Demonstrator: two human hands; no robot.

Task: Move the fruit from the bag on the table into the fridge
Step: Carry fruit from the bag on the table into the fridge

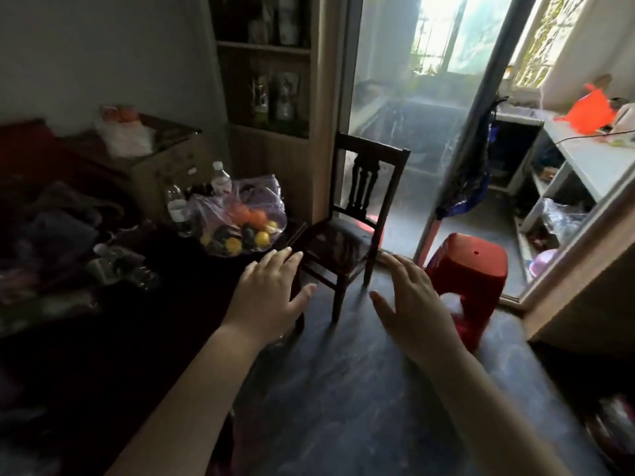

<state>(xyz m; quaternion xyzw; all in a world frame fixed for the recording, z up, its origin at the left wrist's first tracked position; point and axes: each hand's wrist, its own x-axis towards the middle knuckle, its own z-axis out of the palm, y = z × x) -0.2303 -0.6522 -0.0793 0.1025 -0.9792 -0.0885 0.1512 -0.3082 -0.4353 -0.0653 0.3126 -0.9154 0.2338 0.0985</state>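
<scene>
The desk (192, 286) on your left is so dark that its surface and edges barely read, and the clutter at its near end is unclear. A wooden chair (347, 231) stands just past its far corner. The clear bag (240, 214) sits on that far corner, holding orange, yellow and dark fruit (252, 219) you cannot identify through the plastic. Your left hand (268, 297) and right hand (412, 297) hover palm-down, fingers (281, 257) spread apart and empty, the left one near the bag, not touching it.
</scene>
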